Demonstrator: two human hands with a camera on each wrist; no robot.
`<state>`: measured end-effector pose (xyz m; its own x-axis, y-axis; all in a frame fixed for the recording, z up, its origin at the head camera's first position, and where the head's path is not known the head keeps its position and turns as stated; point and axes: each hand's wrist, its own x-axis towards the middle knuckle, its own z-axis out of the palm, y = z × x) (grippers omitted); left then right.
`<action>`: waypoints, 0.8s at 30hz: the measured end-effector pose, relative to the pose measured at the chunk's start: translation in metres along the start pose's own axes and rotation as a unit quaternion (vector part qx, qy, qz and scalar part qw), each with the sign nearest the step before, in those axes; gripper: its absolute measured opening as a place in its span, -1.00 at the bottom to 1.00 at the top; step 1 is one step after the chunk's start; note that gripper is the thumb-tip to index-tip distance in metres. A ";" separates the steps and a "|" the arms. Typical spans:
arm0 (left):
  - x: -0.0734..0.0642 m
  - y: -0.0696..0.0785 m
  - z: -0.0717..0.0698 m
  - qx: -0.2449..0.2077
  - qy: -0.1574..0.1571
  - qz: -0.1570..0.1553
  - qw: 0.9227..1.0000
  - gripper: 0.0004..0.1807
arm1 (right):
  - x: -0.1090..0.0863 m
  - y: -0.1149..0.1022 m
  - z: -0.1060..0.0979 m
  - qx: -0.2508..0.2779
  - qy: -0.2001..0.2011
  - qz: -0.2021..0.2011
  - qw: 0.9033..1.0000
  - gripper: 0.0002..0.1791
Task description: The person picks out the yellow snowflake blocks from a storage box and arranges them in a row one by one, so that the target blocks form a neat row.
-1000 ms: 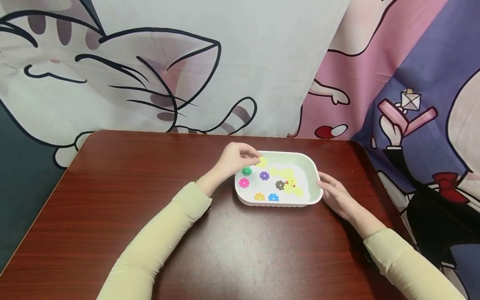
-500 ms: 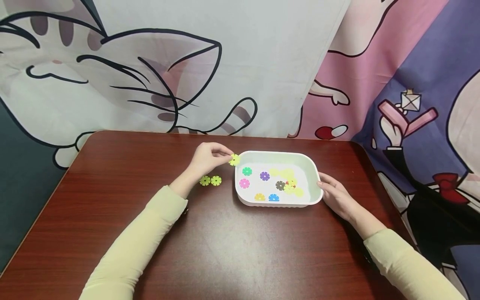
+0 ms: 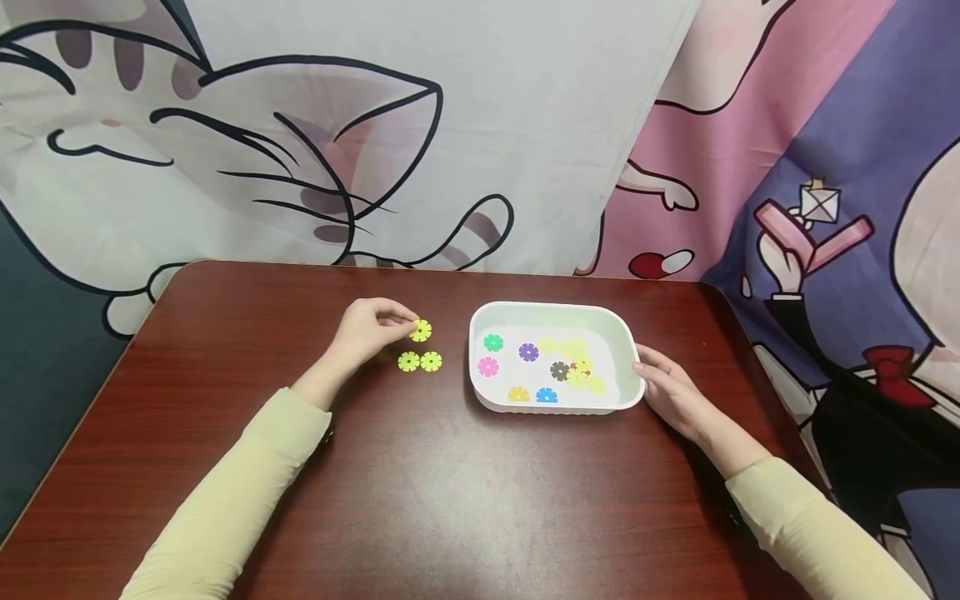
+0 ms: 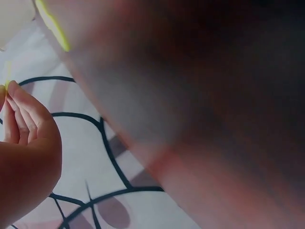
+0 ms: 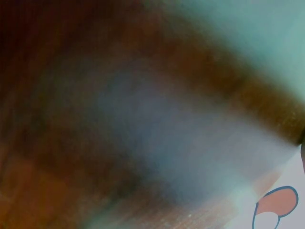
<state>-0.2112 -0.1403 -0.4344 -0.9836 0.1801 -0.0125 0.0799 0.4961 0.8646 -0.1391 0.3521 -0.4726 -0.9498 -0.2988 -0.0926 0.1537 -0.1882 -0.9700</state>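
Note:
My left hand (image 3: 371, 327) pinches a yellow notched disc (image 3: 422, 331), shaped like a flower, between thumb and fingertips. Just below it on the table lie two more yellow discs (image 3: 420, 362), side by side. In the left wrist view the pinched disc (image 4: 8, 71) shows edge-on at the fingertips. To the right, a white plastic tray (image 3: 551, 407) holds flower discs in several colours, among them a green one (image 3: 493, 342), a pink one (image 3: 488, 367) and a purple one (image 3: 528, 352). My right hand (image 3: 675, 392) grips the tray's right rim, thumb on the wall. The right wrist view is blurred.
The brown wooden table (image 3: 450, 500) ends at a cloth backdrop (image 3: 525, 125) with cartoon drawings. A cluster of yellow discs (image 3: 577, 375) lies in the tray's right half, beside a dark grey disc (image 3: 560, 371).
My left hand has moved left, out of the tray and over the table, carrying the yellow disc. The right hand and the tray have stayed in place.

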 end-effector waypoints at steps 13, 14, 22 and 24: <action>-0.011 -0.022 -0.021 0.052 -0.023 -0.017 0.998 -0.82 | -0.001 0.001 0.000 0.001 0.003 -0.003 1.000 -0.63; -0.011 -0.023 -0.022 0.054 -0.027 -0.018 0.998 -0.82 | -0.001 0.001 0.000 0.002 0.003 -0.004 1.000 -0.63; -0.014 -0.031 -0.029 0.081 -0.056 -0.021 0.995 -0.84 | -0.001 0.000 0.001 0.006 0.005 -0.002 1.000 -0.62; -0.014 -0.033 -0.030 0.092 -0.057 -0.019 0.994 -0.85 | -0.001 0.000 0.001 0.007 0.006 -0.001 1.000 -0.62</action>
<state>-0.2045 -0.1850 -0.4473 -0.9624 0.2484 -0.1099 0.0812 0.6492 0.7563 -0.1383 0.3510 -0.4718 -0.9531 -0.2878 -0.0932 0.1553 -0.2012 -0.9672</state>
